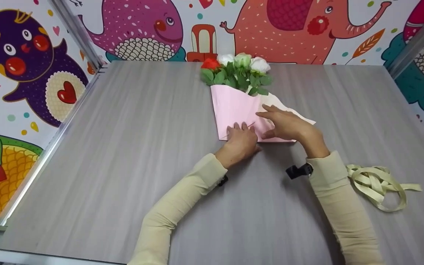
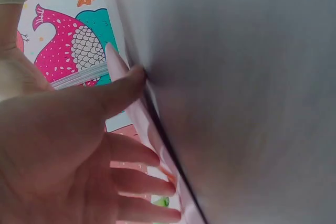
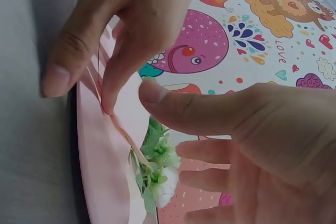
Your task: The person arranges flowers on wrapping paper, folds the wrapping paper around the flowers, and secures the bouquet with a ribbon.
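A bouquet of artificial-looking roses lies on the table, wrapped in pink paper (image 1: pixel 232 105). A red rose (image 1: pixel 210 64), white roses (image 1: pixel 260 65) and a pale green rose (image 1: pixel 242 60) stick out above green leaves (image 1: pixel 239 78). With fingers extended, my left hand (image 1: pixel 239 142) presses the folded paper near its lower edge. My right hand (image 1: pixel 287 124) is spread over the right side of the wrap, where a cream inner face (image 1: pixel 276 100) shows; whether its fingertips touch cannot be told. In the right wrist view, my right hand (image 3: pixel 262 124) has nothing between thumb and fingers.
A loose pile of pale cream-green ribbon (image 1: pixel 375 184) lies on the grey wood-grain table (image 1: pixel 123 147), right of the right forearm. Walls printed with cartoon animals (image 1: pixel 285 33) stand behind and at the sides. A metal rail (image 1: pixel 50 147) edges the table's left.
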Tool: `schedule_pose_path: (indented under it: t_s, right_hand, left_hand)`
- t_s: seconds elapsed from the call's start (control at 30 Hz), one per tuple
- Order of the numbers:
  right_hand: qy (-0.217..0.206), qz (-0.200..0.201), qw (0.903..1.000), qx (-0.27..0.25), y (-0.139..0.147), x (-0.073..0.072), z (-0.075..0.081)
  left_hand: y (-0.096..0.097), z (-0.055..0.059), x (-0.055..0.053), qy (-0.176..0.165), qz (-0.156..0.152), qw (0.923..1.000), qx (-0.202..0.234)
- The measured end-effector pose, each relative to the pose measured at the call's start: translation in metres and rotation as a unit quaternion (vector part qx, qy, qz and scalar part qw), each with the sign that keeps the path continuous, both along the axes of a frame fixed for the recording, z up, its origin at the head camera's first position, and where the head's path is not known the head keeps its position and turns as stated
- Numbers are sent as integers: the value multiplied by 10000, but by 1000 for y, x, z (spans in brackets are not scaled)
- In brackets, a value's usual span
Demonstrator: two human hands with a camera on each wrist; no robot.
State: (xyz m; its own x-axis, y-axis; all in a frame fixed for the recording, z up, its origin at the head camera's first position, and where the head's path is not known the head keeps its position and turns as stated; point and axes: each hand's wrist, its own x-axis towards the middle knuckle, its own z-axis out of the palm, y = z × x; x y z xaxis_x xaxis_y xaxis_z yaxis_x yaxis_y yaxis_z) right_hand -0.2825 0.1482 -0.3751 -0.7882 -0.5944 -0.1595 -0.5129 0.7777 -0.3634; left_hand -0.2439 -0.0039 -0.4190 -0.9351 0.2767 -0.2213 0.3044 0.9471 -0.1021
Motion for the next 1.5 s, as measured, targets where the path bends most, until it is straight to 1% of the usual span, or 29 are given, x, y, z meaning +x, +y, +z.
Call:
schedule_pose_path:
  t_s: [0.1,0.2,0.27,0.37,0.47,0.53,0.57,0.63,0.7,0.8,0.87,0.9,0.97,1.07,1.13,1.2,1.27,1.33,1.37,1.4,1.43,1.5]
  right_hand:
    - [-84,-33,9999,-57,5,2,3]
    - [-223,-147,9994,-202,11,4,8]
    - [-302,-236,9988,-308,13,6,13]
    - [-379,-346,9980,-380,15,8,18]
    - [-400,-368,9978,-373,13,8,18]
    - [-408,-343,9980,-353,12,8,18]
    - [-411,-321,9980,-357,12,7,17]
    - [-375,-279,9982,-384,13,6,18]
    - [-276,-328,9981,-454,17,5,20]
    - [-93,-629,9956,-692,25,3,25]
    - [52,-941,9909,-960,30,2,29]
    - [154,-1099,9874,-1126,32,2,30]
    - [423,-1468,9773,-1465,35,1,32]
    - [838,-2034,9584,-1819,34,-2,32]
    - [928,-2417,9469,-1904,32,-4,29]
    - [857,-2679,9396,-1951,31,-6,26]
    - [706,-2897,9330,-2016,30,-9,20]
    - [568,-3031,9281,-2087,28,-12,14]
    - [502,-3059,9272,-2103,26,-13,10]
    - [423,-3068,9270,-2116,24,-14,7]
    - [317,-3036,9291,-2089,21,-15,3]
    - [97,-2836,9383,-1976,14,-16,-4]
  left_hand:
    - [-1,0,0,81,-75,9998,156]
    - [-4,1,-2,113,-239,9990,359]
    - [-6,2,-4,129,-372,9983,421]
    - [-9,3,-8,211,-663,9970,338]
    - [-11,4,-12,370,-1009,9940,205]
    - [-13,4,-13,487,-1152,9919,223]
    - [-14,4,-14,499,-1160,9915,315]
    - [-18,6,-15,463,-1082,9915,547]
    - [-23,8,-16,320,-921,9914,875]
    - [-31,11,-18,30,-696,9871,1441]
    - [-38,13,-18,-128,-637,9819,1779]
    - [-41,13,-18,-169,-608,9794,1920]
    - [-45,12,-18,-182,-577,9745,2162]
    - [-47,10,-18,-41,-491,9700,2381]
    - [-48,8,-18,69,-411,9665,2534]
    - [-48,7,-18,162,-296,9628,2682]
    - [-49,6,-18,170,-148,9578,2866]
    - [-50,5,-18,186,-10,9536,3004]
    - [-51,5,-17,166,52,9515,3070]
    - [-52,5,-16,143,103,9499,3121]
    - [-53,5,-15,119,148,9483,3170]
    - [-55,6,-14,130,164,9473,3198]
